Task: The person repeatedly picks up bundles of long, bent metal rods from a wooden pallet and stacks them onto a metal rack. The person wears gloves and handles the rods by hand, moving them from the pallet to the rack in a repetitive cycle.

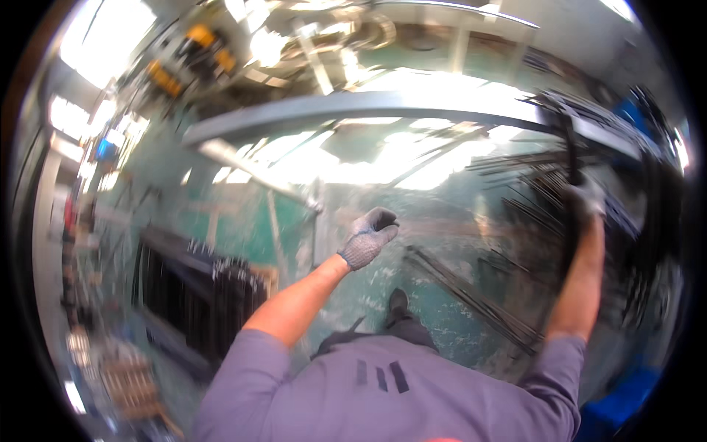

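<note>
My left hand [372, 237], in a grey knit glove, hovers over the floor in front of me. Its fingers are loosely curled, the thumb is apart from them, and nothing lies between. Off to the right, my right hand [587, 199], gloved too, is closed round a dark metal bar [569, 151] that stands roughly upright in this view. Motion blur and the hand itself hide the grip's details. Beyond the hands, a long grey metal beam [353, 105] runs across, and the dark bar's upper end is at its right part.
A stack of dark metal frames [199, 287] stands at lower left. Thin rods [475, 298] lie on the green floor [361, 295] near my feet; more dark bars [652, 214] crowd the right side. Yellow machinery [199, 55] is at far left, and something blue [626, 394] at lower right.
</note>
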`<state>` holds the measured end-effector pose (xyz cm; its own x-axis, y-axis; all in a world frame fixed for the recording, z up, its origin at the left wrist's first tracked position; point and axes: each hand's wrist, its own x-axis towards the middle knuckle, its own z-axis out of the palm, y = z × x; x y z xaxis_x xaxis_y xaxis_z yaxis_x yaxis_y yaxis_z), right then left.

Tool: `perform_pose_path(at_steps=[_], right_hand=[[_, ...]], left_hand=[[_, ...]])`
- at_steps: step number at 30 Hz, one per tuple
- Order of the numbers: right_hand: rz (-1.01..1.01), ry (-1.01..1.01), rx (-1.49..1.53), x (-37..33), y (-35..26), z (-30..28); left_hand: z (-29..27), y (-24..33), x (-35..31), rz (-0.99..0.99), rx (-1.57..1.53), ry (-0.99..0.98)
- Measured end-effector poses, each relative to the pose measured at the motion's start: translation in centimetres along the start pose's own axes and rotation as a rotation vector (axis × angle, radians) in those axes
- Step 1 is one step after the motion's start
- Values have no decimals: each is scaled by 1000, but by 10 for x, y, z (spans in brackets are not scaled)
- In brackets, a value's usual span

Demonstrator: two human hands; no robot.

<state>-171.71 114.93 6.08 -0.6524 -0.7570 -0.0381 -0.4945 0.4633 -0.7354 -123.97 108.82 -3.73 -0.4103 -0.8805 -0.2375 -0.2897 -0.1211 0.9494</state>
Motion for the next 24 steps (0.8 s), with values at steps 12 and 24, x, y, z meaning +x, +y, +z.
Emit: perform_pose_path(at_steps=[12,24], right_hand=[[16,648,-507,43,151,71],[-649,-967,-217,-368,-125,505]], left_hand=[[-59,-373,-347,-1071,-538,974],[-139,-274,-385,-541,145,819]])
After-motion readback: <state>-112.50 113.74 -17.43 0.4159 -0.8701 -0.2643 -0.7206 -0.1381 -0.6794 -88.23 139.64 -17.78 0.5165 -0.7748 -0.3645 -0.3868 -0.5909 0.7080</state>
